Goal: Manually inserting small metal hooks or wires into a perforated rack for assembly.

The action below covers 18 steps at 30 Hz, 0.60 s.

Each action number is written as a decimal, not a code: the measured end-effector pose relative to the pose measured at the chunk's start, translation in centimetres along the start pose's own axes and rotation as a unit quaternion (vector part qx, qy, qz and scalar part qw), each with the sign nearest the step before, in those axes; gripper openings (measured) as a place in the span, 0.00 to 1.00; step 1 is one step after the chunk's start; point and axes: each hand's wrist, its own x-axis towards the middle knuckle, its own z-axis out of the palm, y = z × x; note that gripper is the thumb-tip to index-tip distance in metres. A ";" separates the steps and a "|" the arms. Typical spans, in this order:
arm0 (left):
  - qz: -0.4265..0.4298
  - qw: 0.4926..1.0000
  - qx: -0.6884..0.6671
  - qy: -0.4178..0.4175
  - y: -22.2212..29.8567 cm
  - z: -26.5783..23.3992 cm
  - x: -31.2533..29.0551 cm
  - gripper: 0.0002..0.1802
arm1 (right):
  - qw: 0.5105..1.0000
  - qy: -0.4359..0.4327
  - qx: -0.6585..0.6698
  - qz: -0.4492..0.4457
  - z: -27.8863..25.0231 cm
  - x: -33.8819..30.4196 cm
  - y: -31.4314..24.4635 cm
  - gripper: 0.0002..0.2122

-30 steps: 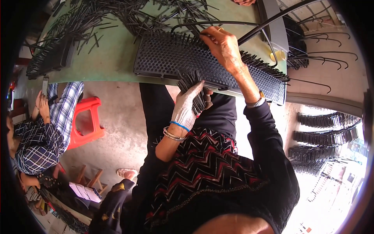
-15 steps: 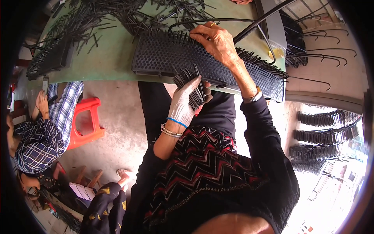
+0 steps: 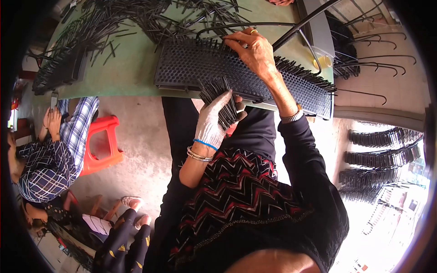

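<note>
My left hand (image 3: 210, 122), in a white knitted glove with bare or dark fingertips, is closed round a bundle of thin black sticks (image 3: 214, 94). It sits just off the near edge of a long black rack (image 3: 191, 66) full of small holes. Over the rack's far side my bare right hand (image 3: 258, 53) has thumb and fingers pinched at the row of upright sticks (image 3: 207, 44). A thin black stick seems to be between those fingertips, though they partly cover it. More sticks (image 3: 314, 78) stand along the rack's right part.
Loose black sticks (image 3: 141, 18) lie heaped on the green table (image 3: 114, 77). Another stick-filled rack (image 3: 63, 68) stands at the left. Black metal rods (image 3: 300, 27) cross behind my right hand. A seated person holds a phone (image 3: 53, 101) beside a red stool (image 3: 109, 157).
My right hand has shifted slightly along the far row of sticks, still pinched. The left hand and its bundle have tilted a little leftward. A nearby person's feet have moved.
</note>
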 end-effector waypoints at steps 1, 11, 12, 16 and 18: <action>0.001 1.000 0.000 -0.001 0.1 0.1 -0.1 0.08 | 1.000 0.008 0.013 0.015 0.0 -0.1 0.1 0.08; 0.003 1.000 0.002 0.003 0.1 -0.5 0.0 0.07 | 0.998 -0.003 0.035 0.052 0.2 0.2 -0.3 0.08; -0.002 1.000 0.008 -0.010 0.2 -0.8 0.1 0.09 | 0.998 -0.003 0.040 0.053 0.2 0.2 -0.4 0.08; -0.005 1.000 0.000 -0.002 -0.1 -0.7 0.0 0.07 | 0.998 0.000 0.050 0.041 0.3 0.0 -0.6 0.07; -0.008 1.000 -0.005 -0.010 -0.1 -0.7 0.0 0.07 | 0.999 -0.001 0.040 0.035 0.2 0.0 -0.3 0.07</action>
